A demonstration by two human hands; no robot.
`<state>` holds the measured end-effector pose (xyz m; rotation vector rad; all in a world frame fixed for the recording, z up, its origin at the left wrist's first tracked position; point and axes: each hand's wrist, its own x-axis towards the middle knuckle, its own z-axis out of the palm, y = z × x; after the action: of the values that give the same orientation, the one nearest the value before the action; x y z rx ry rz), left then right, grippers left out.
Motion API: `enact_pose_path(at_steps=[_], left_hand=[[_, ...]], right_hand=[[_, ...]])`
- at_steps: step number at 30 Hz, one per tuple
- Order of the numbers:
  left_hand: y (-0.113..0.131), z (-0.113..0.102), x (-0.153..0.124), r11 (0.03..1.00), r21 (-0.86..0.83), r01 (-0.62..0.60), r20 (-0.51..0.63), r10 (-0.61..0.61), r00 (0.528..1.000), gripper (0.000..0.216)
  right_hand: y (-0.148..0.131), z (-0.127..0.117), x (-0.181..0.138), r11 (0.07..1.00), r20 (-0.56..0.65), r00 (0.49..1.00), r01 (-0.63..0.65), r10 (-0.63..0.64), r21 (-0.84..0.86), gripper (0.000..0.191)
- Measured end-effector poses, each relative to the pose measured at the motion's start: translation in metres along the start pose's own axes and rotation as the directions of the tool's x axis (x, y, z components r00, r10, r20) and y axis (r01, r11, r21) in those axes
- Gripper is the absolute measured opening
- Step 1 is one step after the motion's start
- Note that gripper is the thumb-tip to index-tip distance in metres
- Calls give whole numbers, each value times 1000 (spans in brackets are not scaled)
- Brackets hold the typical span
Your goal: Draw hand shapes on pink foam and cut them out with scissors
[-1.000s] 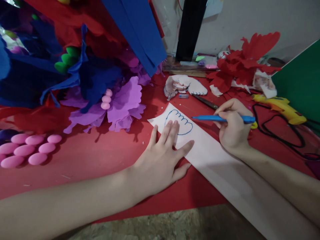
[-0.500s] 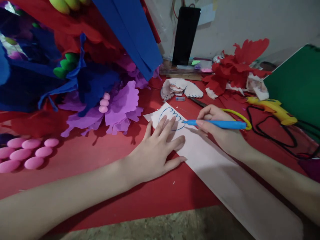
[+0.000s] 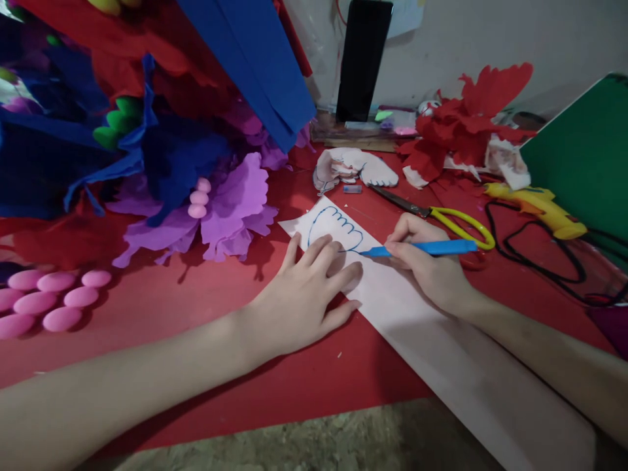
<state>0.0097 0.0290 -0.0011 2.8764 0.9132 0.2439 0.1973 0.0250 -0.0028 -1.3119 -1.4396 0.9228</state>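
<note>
My left hand (image 3: 307, 294) lies flat, fingers spread, on a long pale pink sheet (image 3: 441, 347) that runs diagonally across the red tabletop (image 3: 196, 327). My right hand (image 3: 426, 258) is closed round a blue pen (image 3: 424, 248). The pen's tip touches the sheet at the lower right of a blue scalloped petal outline (image 3: 336, 229) drawn near the sheet's far end. My left fingertips rest just below that outline.
Yellow-handled scissors (image 3: 441, 216) lie just behind my right hand. A yellow glue gun (image 3: 540, 206) with a black cord sits at the right, beside a green sheet (image 3: 583, 157). Purple and blue foam flowers (image 3: 216, 209), pink ovals (image 3: 49, 297), red petals (image 3: 466, 131), cut pink petals (image 3: 358, 170) and a black phone (image 3: 362, 59) surround the work.
My right hand has brought the pen down from above the sheet to the outline's lower right edge. The scissors behind it have come into view. My left hand stays flat on the sheet.
</note>
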Motion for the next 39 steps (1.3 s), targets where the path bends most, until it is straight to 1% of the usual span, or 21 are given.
enact_pose_path(at_steps=[2,5,7,11,13,16,17,19,21,22,24,27,30,33,37,39], left_hand=[[0,1,-1,1000,4,2,-8,-2,1000,40],[-1,3,-2,1000,9,3,-29,-3,1000,43],[0,4,-2,1000,8,2,-30,-2,1000,42],[0,3,-2,1000,2,1,-23,-1,1000,40],[0,3,-1,1000,3,-2,-23,2,1000,40],[-1,2,-1,1000,3,-4,-24,4,1000,39],[-1,3,-1,1000,2,-3,-23,3,1000,39],[-1,3,-1,1000,-2,1,-22,-1,1000,39],[0,2,-2,1000,-4,5,-18,-5,1000,38],[0,2,-2,1000,-5,7,-14,-7,1000,38],[0,1,-2,1000,-7,12,-2,-12,1000,38],[0,1,-1,1000,-15,26,1,-26,1000,38],[0,2,0,999,-17,40,-10,-41,999,39],[0,4,0,999,-16,48,-24,-49,999,41],[0,5,0,999,-10,40,-39,-40,998,41],[0,5,-1,999,-6,34,-49,-34,998,40]], right_hand=[[0,-2,-2,1000,9,1000,-2,2,28,17],[0,-3,-4,998,24,999,42,-41,-41,16],[-1,-3,-5,996,14,999,48,-47,-79,16],[1,-4,-6,997,-3,998,59,-60,-41,16],[3,-6,-8,998,31,998,60,-60,-17,17],[5,-9,-11,999,127,991,40,-41,11,18],[6,-9,-12,998,137,989,44,-48,34,18],[6,-9,-12,994,98,992,70,-78,82,18],[4,-8,-9,988,42,995,86,-92,130,12],[2,-7,-8,986,35,996,79,-85,147,9],[-1,-6,-4,987,60,997,48,-58,155,8],[-7,-5,0,995,77,996,34,-41,90,3],[-8,-3,-1,998,131,990,49,-53,34,10],[-4,-2,-4,998,199,978,48,-55,39,14],[1,-2,-7,998,231,973,-32,17,62,20],[2,-1,-7,998,241,970,-47,33,51,20]])
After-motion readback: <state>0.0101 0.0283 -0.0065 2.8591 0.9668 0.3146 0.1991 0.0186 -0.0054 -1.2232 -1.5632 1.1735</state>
